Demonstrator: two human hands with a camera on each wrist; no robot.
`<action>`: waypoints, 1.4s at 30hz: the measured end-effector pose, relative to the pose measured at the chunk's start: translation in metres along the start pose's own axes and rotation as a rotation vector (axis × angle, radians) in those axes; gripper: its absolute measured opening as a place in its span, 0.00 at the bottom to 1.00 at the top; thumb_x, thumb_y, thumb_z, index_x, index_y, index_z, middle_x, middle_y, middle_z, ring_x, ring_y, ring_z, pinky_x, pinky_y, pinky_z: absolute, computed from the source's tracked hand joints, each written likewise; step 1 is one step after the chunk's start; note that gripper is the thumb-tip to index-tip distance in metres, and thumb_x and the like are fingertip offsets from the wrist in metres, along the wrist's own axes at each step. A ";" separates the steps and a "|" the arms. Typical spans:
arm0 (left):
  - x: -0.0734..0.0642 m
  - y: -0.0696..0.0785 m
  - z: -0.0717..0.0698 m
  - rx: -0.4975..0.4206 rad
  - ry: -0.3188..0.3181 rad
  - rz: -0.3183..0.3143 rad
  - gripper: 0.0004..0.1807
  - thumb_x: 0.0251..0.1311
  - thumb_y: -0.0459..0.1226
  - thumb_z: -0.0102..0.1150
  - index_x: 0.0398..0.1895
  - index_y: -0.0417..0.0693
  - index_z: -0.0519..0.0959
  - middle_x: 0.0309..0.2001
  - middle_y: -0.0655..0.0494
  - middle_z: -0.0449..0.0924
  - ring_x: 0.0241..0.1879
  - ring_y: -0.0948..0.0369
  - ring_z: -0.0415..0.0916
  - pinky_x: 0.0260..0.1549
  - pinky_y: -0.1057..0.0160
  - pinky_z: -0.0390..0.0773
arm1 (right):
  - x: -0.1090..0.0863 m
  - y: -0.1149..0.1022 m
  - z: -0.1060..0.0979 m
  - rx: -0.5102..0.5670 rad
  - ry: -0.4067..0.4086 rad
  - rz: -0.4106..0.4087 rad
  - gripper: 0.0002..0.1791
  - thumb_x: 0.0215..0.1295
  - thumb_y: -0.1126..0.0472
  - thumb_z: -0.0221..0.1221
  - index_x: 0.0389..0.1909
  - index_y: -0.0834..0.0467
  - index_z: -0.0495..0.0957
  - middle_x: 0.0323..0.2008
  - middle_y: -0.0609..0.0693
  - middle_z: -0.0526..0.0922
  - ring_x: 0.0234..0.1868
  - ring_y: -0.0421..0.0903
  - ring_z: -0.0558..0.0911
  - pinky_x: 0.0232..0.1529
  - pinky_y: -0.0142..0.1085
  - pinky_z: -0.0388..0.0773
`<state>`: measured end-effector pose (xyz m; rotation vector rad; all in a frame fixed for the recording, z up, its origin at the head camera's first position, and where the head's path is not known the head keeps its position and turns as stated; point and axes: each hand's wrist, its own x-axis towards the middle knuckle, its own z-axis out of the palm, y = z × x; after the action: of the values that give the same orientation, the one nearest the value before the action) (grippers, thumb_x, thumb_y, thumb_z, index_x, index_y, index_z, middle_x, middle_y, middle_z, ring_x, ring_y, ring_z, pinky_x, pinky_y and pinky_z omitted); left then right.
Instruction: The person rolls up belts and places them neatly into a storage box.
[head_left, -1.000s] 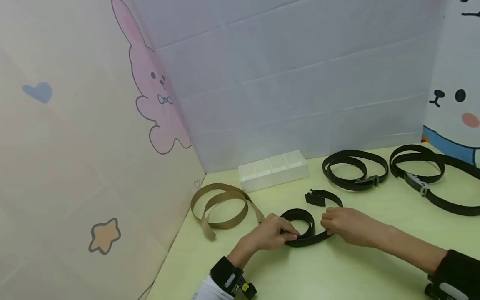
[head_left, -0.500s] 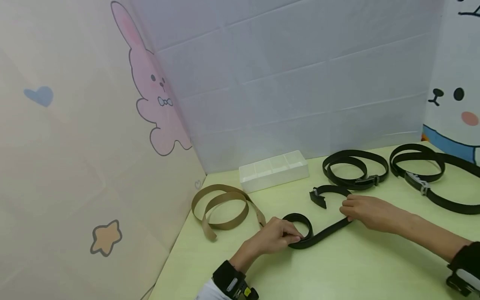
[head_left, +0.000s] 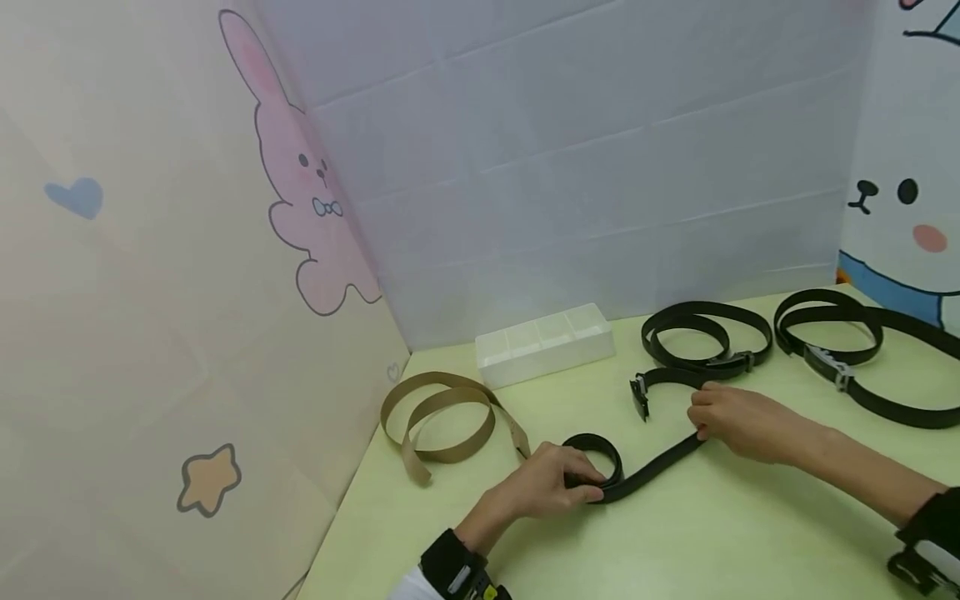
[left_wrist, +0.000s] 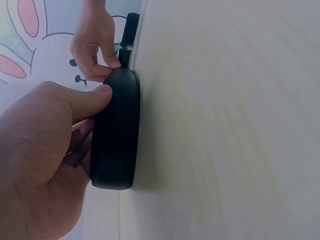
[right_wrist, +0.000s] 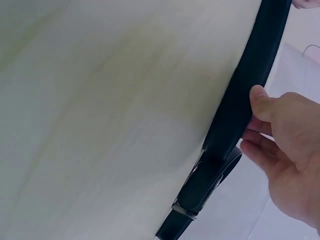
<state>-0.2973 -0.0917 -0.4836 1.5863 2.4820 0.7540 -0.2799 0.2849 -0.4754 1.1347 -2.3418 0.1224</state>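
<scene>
A black belt [head_left: 651, 473] stands on its edge on the pale green table, partly rolled into a round coil. My left hand [head_left: 551, 483] pinches the coil, thumb on the near outer side and fingers reaching into the loop; the left wrist view shows the thumb against the coil's face [left_wrist: 116, 135]. With thumb and fingers, my right hand [head_left: 738, 421] grips the stretched part of the same belt, seen as a straight band [right_wrist: 245, 85] in the right wrist view. Beyond that hand the belt's buckle end [head_left: 640, 395] curves back to the left.
At left lies a loosely looped tan belt [head_left: 447, 454], close to my left hand. A white divided box [head_left: 546, 343] stands by the back wall. Two more looped black belts, one in the back middle [head_left: 705, 307] and one at right [head_left: 892, 408], lie beyond my right arm.
My right hand has moved right and away from the coil, drawing out a longer straight stretch of belt. The buckle end has swung right and turned. My left hand stays on the coil.
</scene>
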 end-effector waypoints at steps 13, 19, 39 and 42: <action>0.014 0.011 0.007 0.109 0.007 0.120 0.10 0.76 0.36 0.72 0.55 0.45 0.95 0.49 0.53 0.96 0.47 0.68 0.90 0.50 0.85 0.74 | 0.015 -0.022 -0.014 0.415 -0.160 0.753 0.16 0.73 0.60 0.72 0.43 0.69 0.80 0.28 0.51 0.83 0.26 0.43 0.75 0.31 0.38 0.71; 0.029 0.016 0.015 0.192 0.012 0.177 0.09 0.77 0.37 0.73 0.53 0.47 0.95 0.50 0.55 0.96 0.51 0.65 0.91 0.56 0.84 0.76 | 0.030 -0.020 -0.006 0.391 -0.104 0.714 0.09 0.69 0.67 0.72 0.41 0.69 0.83 0.32 0.54 0.86 0.30 0.44 0.80 0.34 0.40 0.77; 0.058 0.029 0.024 0.261 -0.022 0.203 0.10 0.79 0.38 0.70 0.56 0.48 0.94 0.52 0.58 0.96 0.55 0.66 0.92 0.60 0.83 0.76 | 0.051 -0.023 0.014 0.455 -0.047 0.315 0.07 0.70 0.67 0.75 0.38 0.54 0.87 0.39 0.44 0.89 0.39 0.43 0.87 0.41 0.37 0.84; 0.058 0.029 0.020 0.260 -0.029 0.200 0.10 0.79 0.38 0.70 0.55 0.48 0.95 0.52 0.57 0.97 0.55 0.66 0.92 0.59 0.83 0.76 | 0.046 -0.027 0.010 0.353 0.007 0.163 0.11 0.67 0.70 0.76 0.37 0.51 0.86 0.42 0.46 0.87 0.41 0.44 0.84 0.40 0.37 0.82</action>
<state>-0.2926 -0.0241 -0.4779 1.9398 2.5104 0.4371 -0.2873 0.2324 -0.4645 1.0935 -2.4666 0.6178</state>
